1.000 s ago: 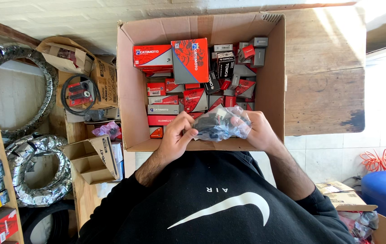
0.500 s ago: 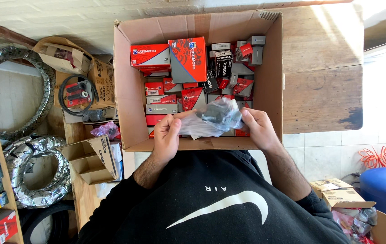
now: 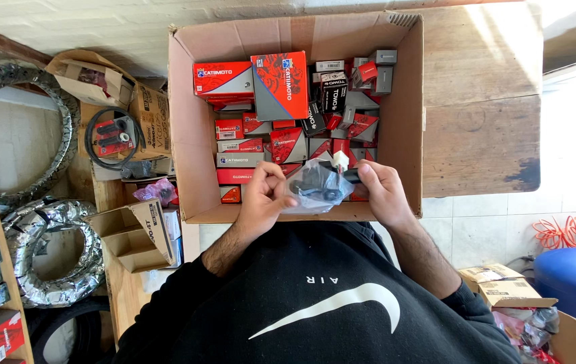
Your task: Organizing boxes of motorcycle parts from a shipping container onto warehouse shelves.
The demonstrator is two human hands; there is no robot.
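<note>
Both hands grip one clear plastic bag (image 3: 315, 189) holding a dark part with a white plug end, just above the near edge of an open cardboard box (image 3: 194, 135). At the bag's left end, the left hand (image 3: 261, 199) pinches the plastic between thumb and fingers; at its right end, the right hand (image 3: 382, 192) clamps the part's black tip, so the bag hangs between them, touching both. Beneath and beyond the bag, the box is crowded with small red, grey and black cartons (image 3: 281, 84). Further left, foil-wrapped tyres (image 3: 52, 249) lean near a shelf, with a smaller open carton (image 3: 133, 232) beside them. Far right sits a blue drum (image 3: 574, 276).
</note>
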